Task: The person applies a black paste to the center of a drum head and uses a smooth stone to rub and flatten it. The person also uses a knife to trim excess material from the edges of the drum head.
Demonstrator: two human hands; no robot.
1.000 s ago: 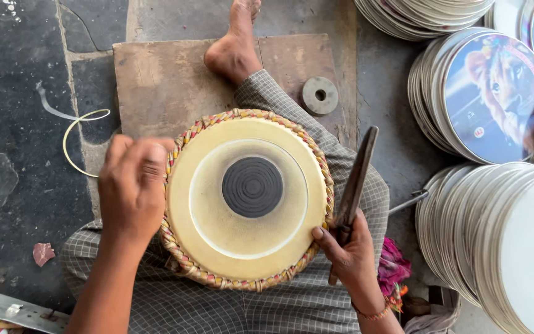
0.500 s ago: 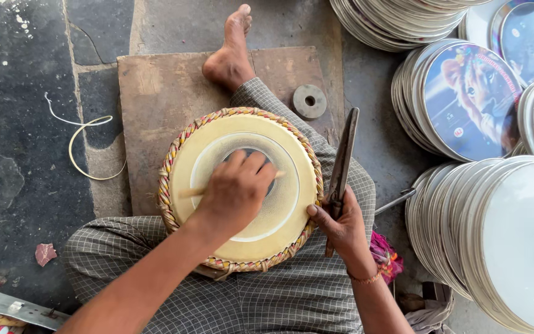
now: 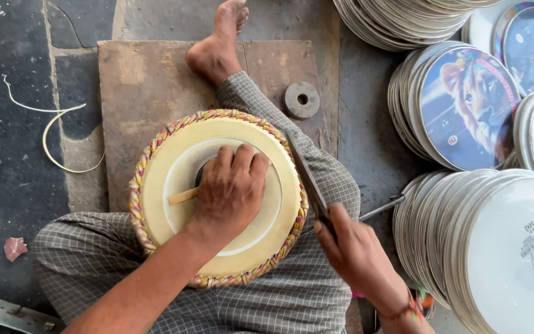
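A round drum head [image 3: 279,192] with cream skin and a braided multicoloured rim rests on my lap. My left hand [image 3: 230,188] lies flat over its dark centre patch, pressing a small wooden stick [image 3: 182,196] that pokes out to the left. My right hand [image 3: 356,253] grips a long dark metal blade-like tool [image 3: 304,173], whose tip reaches the drum's right rim. My bare foot [image 3: 217,46] rests on a wooden board [image 3: 143,86] beyond the drum.
A metal ring washer [image 3: 301,99] lies on the board. Stacks of round discs [image 3: 465,105], some printed, some white [image 3: 514,247], crowd the right side. A loose strip [image 3: 57,133] curls on the dark stone floor at left. A metal bar [image 3: 7,312] lies at bottom left.
My left hand moved from the drum's left rim to its centre, now pressing the stick flat. My right hand shifted down along the tool, whose tip swung left onto the drum's rim.
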